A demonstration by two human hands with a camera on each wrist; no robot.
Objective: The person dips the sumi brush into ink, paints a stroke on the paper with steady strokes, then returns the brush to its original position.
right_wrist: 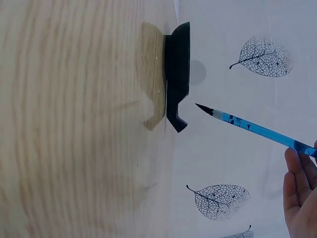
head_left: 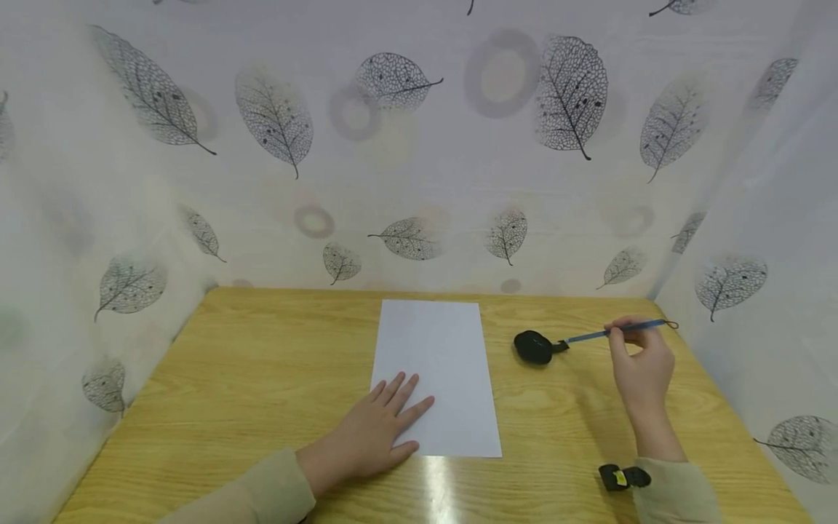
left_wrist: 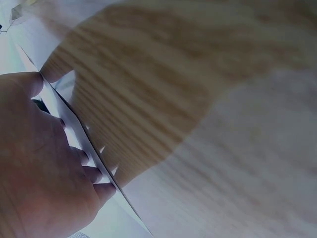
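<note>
A blank white sheet of paper (head_left: 439, 349) lies on the wooden table. My left hand (head_left: 373, 434) rests on its lower left part with the fingers spread; in the left wrist view the same hand (left_wrist: 44, 158) lies along the paper's edge. To the right of the sheet sits a black ink dish (head_left: 532, 348) with a short handle. My right hand (head_left: 644, 367) pinches a blue calligraphy brush (head_left: 589, 336) with a cord loop at its end. In the right wrist view the dark tip of the brush (right_wrist: 262, 131) points at the dish's handle (right_wrist: 177, 121), a small gap apart.
A black strap-like piece with a yellow mark (head_left: 615, 477) is by the right sleeve (head_left: 674, 491). A pale curtain printed with leaves (head_left: 419, 167) hangs behind and on both sides of the wooden table (head_left: 275, 349).
</note>
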